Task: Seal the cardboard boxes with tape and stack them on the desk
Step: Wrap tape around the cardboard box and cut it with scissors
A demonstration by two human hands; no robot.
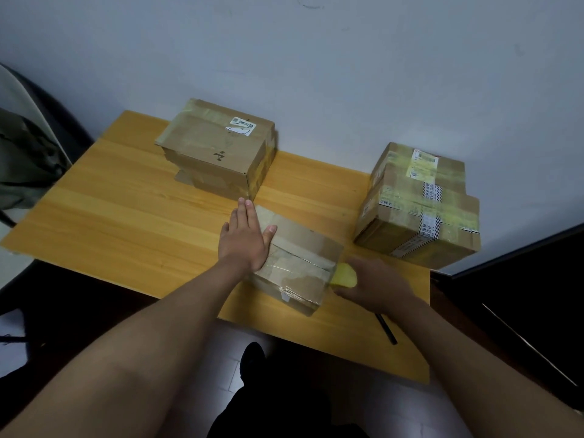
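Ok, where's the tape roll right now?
In the head view, the yellow tape roll sits under the right hand, at the right end of the near box, close to the desk's front edge.

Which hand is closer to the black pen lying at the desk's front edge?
The right hand, which holds a yellow tape roll directly above the black pen. The left hand lies flat on the small box, farther left.
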